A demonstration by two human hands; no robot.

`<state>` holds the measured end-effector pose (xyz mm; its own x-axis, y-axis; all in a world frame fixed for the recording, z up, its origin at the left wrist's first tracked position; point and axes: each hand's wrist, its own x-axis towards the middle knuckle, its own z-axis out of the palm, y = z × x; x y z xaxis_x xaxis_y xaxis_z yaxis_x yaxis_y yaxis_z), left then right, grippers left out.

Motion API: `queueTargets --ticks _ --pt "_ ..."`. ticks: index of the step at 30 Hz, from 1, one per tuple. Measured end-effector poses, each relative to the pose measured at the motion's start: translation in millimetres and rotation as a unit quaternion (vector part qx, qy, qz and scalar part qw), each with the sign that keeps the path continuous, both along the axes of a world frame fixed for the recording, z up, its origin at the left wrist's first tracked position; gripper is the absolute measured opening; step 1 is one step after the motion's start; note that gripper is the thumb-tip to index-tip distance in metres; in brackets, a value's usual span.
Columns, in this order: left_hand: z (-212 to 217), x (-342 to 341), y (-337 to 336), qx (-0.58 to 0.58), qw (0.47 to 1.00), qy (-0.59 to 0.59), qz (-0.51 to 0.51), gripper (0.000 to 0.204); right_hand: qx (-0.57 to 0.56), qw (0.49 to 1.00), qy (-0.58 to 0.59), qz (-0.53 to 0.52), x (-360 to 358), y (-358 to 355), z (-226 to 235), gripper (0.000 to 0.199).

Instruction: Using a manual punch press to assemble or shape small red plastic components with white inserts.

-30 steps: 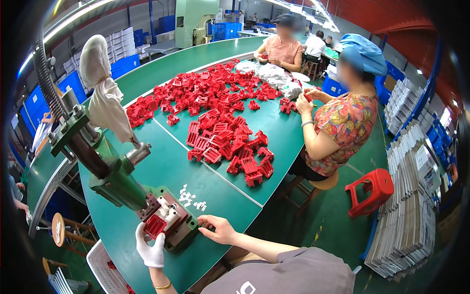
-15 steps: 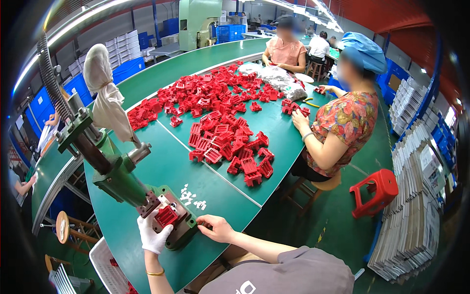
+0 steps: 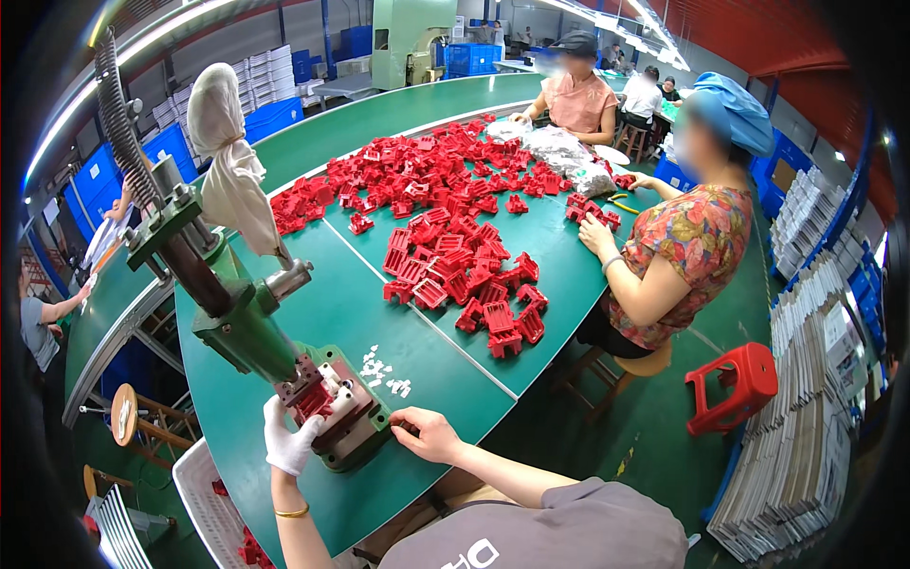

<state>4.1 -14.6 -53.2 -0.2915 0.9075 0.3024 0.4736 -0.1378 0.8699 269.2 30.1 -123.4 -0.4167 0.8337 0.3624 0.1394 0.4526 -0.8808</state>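
Red part [image 3: 309, 405] sits half hidden beneath the press [image 3: 242, 332], left hand [image 3: 288, 442] holding it, right hand [image 3: 428, 435] curled, contents unclear.

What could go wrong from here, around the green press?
The gloved left grip is on the red part close to the working end of the green press, so it might get pinched if that end came down. The small white pieces lie loose beside the press and could be knocked about.
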Motion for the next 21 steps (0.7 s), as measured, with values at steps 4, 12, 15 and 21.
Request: queueTargets --ticks 4,12,15,21 --pt "9 4 5 0.007 0.996 0.082 0.022 0.062 0.017 1.000 0.004 -0.004 0 0 1 0.017" --pt "39 10 9 -0.043 0.996 0.077 -0.029 0.053 0.005 1.000 0.013 -0.001 -1 0 1 0.016" --pt "43 9 11 -0.064 0.991 0.117 -0.009 0.049 0.007 1.000 0.018 0.002 0 0 2 0.016" --pt "47 14 13 -0.064 0.991 0.114 -0.016 0.047 0.010 1.000 0.016 0.007 0 0 3 0.016"
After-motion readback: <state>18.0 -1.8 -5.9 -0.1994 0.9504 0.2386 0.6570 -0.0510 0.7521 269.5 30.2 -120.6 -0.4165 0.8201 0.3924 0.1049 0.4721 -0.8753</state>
